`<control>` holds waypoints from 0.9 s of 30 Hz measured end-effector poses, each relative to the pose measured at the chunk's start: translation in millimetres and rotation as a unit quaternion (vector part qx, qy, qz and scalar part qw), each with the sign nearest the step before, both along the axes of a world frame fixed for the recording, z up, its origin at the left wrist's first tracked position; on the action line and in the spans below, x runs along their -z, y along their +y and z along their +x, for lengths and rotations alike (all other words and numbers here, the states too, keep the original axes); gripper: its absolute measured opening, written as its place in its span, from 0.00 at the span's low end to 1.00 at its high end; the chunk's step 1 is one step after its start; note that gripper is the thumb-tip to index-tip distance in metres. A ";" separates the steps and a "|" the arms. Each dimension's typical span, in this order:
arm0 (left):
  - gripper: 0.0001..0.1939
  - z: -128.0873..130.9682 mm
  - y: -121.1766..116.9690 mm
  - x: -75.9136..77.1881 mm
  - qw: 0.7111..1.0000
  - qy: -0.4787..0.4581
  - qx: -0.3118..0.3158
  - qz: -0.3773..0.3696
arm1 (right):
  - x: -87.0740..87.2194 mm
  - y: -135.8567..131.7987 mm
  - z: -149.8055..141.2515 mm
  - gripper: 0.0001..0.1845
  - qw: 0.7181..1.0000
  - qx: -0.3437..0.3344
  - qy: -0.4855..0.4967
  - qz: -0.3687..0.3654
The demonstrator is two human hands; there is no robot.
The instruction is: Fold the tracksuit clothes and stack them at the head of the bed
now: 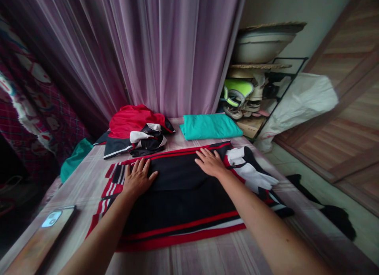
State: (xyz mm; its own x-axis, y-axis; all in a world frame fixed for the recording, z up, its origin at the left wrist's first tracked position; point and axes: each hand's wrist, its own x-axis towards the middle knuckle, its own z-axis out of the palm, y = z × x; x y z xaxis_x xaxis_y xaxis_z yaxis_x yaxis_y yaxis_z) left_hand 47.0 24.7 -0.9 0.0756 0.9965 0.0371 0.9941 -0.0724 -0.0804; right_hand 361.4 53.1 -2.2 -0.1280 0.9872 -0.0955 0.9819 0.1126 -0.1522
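Observation:
A black jacket [177, 192] with red and white stripes lies spread on the covered table, its striped cuffs to the left and its white-and-black collar part to the right. Flat on its upper left area rests my left hand [137, 178], fingers spread. My right hand [211, 163] lies on the upper right area, also with fingers apart. Neither hand grips the cloth. Beyond the left hand sits a crumpled red and black garment [133, 123] with white trim. Behind the right hand is a folded turquoise cloth [211, 127].
A phone [44, 239] lies face down at the table's left. Purple curtains [166, 49] hang behind the table [204, 253]. To the right stand a shoe rack [251, 129] bearing basins, a white sack [304, 101] and a wooden door [349, 109]. Turquoise fabric [75, 158] hangs at the left edge.

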 end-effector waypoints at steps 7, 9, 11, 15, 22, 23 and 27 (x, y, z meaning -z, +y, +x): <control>0.37 0.3 2.7 4.3 1.000 -0.030 0.001 0.006 | 5.6 1.1 41.0 0.30 0.994 0.100 -0.036 0.027; 0.36 1.3 4.0 6.3 0.999 -0.036 0.003 0.012 | 4.7 -1.1 36.0 0.30 0.994 0.098 -0.032 0.035; 0.36 0.9 6.2 5.6 0.999 -0.040 0.004 0.012 | 1.1 -5.3 34.7 0.29 0.994 0.094 -0.030 0.051; 0.30 -19.5 8.3 -5.3 0.998 -0.056 0.025 0.013 | -11.3 -21.9 54.2 0.27 0.977 0.131 -0.038 0.162; 0.30 -93.3 -25.7 -21.2 0.984 -0.072 -0.157 0.053 | -14.1 -40.4 111.5 0.40 0.928 0.355 0.010 0.110; 0.31 -97.1 -30.5 -21.2 0.978 -0.082 -0.187 0.030 | -12.5 -39.7 113.4 0.41 0.929 0.359 0.014 0.090; 0.32 -97.5 -33.5 -23.6 0.962 -0.120 -0.245 -0.026 | -10.8 -37.7 106.3 0.37 0.944 0.320 -0.017 0.081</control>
State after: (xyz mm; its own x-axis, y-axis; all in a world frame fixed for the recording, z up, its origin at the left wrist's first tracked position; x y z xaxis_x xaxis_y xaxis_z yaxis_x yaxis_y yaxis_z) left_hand -50.4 -8.7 22.7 -0.4073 0.9116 -0.0558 0.8998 0.4110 0.1465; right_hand 467.7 15.5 8.5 0.5004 0.8631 0.0691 0.8604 -0.4867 -0.1512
